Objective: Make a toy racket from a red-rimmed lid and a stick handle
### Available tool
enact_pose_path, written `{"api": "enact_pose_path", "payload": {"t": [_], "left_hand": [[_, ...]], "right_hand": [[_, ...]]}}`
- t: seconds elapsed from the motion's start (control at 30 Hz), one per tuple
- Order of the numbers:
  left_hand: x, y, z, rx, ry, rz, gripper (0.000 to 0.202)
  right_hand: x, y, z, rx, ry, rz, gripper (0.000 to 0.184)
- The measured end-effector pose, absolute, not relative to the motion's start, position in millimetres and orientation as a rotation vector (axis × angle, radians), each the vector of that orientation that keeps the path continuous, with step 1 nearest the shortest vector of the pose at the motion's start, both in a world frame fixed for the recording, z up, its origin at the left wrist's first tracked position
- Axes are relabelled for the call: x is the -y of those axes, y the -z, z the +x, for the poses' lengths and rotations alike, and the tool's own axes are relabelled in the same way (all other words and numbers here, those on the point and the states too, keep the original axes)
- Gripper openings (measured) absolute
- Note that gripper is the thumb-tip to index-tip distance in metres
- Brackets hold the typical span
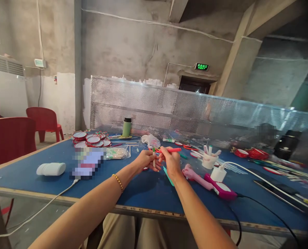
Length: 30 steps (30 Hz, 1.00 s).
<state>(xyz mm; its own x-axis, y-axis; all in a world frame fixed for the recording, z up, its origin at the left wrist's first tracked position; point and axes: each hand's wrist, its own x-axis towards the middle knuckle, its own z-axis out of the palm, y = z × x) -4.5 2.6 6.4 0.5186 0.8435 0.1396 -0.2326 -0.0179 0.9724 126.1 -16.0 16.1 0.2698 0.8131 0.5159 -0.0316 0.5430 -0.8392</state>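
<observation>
My left hand [146, 160] pinches a short, flat pale stick [154, 161] upright, its top end green. A red marker pen [174, 150] lies in the closed fingers of my right hand [171, 162], pointing toward the stick. Whether its tip touches the stick I cannot tell. Just under my right hand, a teal pen [168, 176] rests on the blue table [148, 195]. To the right is a pink and magenta hand-held device [208, 183] with a black cord. Behind my hands sits a crumpled clear plastic bag [151, 141].
Red-rimmed round discs [93, 139] are piled at the left back near a green bottle [126, 127]. A phone [89, 165] and a white bottle [51, 169] lie left. Right stand a cup of pens [209, 160] and a white charger [218, 174]. A perforated metal screen [143, 107] borders the back.
</observation>
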Motion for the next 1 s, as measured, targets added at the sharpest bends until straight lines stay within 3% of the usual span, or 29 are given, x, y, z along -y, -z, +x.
{"api": "enact_pose_path", "payload": {"t": [0.6, 1.0], "left_hand": [[2.0, -2.9, -4.2, -0.521, -0.867, 1.369, 0.033], [0.0, 1.0, -2.8, -0.536, -0.873, 1.415, 0.021]], "right_hand": [[14.7, -9.8, 124.6, 1.195, -0.474, -0.927, 0.022], [18.2, -12.2, 124.9, 1.219, -0.449, -0.935, 0.02]]}}
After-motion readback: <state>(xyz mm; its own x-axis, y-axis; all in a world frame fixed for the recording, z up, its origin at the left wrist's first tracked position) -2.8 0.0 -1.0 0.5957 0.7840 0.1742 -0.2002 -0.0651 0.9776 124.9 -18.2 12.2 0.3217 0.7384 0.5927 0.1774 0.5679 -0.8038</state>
